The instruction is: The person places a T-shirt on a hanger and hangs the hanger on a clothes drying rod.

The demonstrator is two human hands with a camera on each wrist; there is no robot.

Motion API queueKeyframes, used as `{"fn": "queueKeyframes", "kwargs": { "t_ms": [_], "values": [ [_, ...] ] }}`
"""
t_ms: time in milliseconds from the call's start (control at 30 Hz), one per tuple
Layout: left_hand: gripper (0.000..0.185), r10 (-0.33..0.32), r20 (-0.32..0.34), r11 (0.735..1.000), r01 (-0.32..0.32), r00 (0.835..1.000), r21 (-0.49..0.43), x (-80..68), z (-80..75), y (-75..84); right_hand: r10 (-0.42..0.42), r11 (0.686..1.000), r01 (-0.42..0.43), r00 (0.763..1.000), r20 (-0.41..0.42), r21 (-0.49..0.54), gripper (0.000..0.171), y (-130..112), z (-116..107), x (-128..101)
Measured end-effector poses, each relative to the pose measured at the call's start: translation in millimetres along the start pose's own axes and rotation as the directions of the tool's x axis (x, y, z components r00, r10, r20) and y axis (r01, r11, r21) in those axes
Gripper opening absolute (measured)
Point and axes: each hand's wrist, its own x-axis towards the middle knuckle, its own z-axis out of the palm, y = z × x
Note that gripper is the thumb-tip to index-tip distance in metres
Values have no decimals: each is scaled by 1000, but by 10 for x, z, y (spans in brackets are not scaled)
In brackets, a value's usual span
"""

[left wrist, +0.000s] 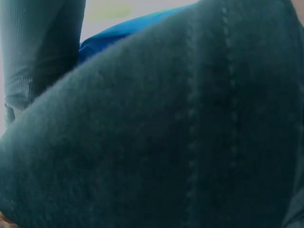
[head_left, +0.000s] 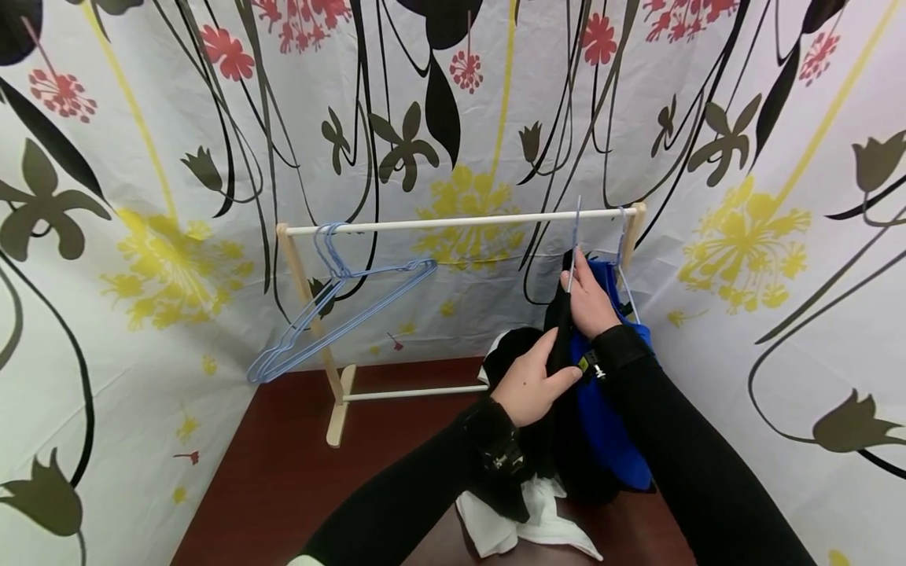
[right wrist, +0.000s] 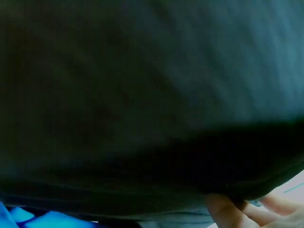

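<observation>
Head view: left hand point(head_left: 532, 385) grips black garment point(head_left: 559, 330) — dark knit, hung at rack's point(head_left: 460, 222) right end; right hand point(head_left: 589, 300) pinches hanger point(head_left: 575, 236) neck. L wrist: ribbed black knit point(left wrist: 180, 142) fills frame. R wrist: dark cloth point(right wrist: 142, 95), fingertips point(right wrist: 228, 213) below — grip unclear there.

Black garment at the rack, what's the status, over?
Left hand grips black garment. Right hand pinches hanger wire under the rail. Blue garment crowds close behind; spare hangers hang well left.
</observation>
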Motion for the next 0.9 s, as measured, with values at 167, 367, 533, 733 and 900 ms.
{"fn": "queueKeyframes", "kwargs": {
  "t_ms": [167, 367, 533, 733, 900],
  "values": [
    [73, -41, -7, 999, 41, 999, 8, 118, 59, 13, 16, 1000, -16, 1000, -1, 18, 64, 58, -13, -25],
    [72, -37, -9, 999, 37, 999, 23, 240, 135, -6, 13, 1000, -14, 999, 30, 16, 64, 141, -31, -93],
    [74, -68, -15, 997, 69, 998, 31, 335, 229, -8, 10, 1000, -11, 997, 77, 7, 62, 236, -68, -140],
    [79, -79, -31, 996, 80, 996, 45, 385, 382, -33, 37, 999, -36, 996, 86, -17, 61, 349, -97, -198],
    [79, -107, -64, 993, 109, 992, 35, 374, 511, -102, 29, 999, -28, 995, 95, -15, 58, 429, -70, -256]
  ]
}}
